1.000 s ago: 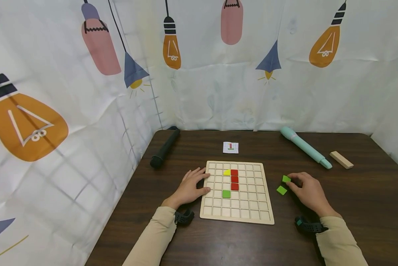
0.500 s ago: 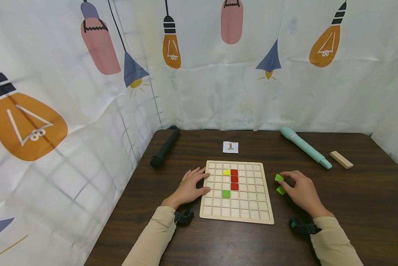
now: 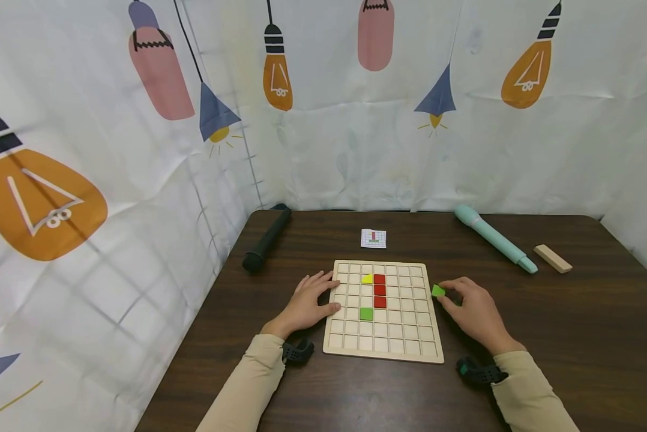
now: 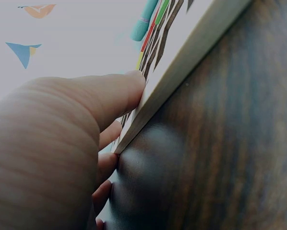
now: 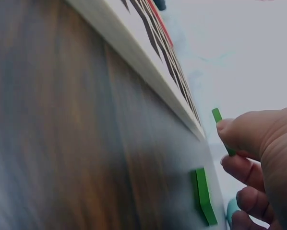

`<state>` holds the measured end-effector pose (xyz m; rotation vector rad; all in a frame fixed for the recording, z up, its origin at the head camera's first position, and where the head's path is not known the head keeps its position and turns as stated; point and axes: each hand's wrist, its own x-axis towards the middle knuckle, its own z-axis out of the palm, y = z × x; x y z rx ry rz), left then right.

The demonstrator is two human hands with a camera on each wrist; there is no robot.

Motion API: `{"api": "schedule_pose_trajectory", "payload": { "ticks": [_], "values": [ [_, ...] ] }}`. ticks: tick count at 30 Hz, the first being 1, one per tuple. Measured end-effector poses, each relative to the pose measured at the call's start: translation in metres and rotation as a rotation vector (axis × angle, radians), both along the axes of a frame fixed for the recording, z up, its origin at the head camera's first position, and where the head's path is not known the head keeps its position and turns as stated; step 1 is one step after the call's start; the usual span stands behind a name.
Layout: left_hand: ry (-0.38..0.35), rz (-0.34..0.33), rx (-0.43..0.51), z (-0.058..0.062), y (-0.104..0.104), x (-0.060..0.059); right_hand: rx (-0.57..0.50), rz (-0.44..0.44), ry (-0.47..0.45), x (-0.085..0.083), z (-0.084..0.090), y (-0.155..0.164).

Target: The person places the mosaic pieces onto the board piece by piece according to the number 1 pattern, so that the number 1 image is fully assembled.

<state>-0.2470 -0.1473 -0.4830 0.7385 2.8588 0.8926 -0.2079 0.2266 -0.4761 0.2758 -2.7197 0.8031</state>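
looks like a curtained-off tabletop corner to me, more little booth than regular room. there's a dark wood table (image 3: 388, 390), and right behind it hangs creased white cloth (image 3: 334, 144) printed with orange bulbs (image 3: 527, 72) and blue lamps (image 3: 437, 90). same stuff wraps round the table's left and right sides. the grid board (image 3: 410, 318) on the table gives it a game-desk feel. home or lab, honestly can't tell.

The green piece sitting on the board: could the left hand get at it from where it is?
Probably yes. The left hand rests at the left edge of the board, and no other piece lies between it and the green piece.
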Motion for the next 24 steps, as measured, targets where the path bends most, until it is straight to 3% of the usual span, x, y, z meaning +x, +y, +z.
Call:
{"api": "schedule_pose_trajectory", "payload": {
  "ticks": [17,24],
  "values": [
    [-0.006,0.001,-0.01,0.0,-0.001,-0.001,-0.018,0.115,0.035,0.005,-0.006,-0.038],
    [0.001,0.006,-0.009,-0.003,-0.001,-0.002,-0.021,0.135,0.0,0.008,-0.007,-0.049]
  ]
}}
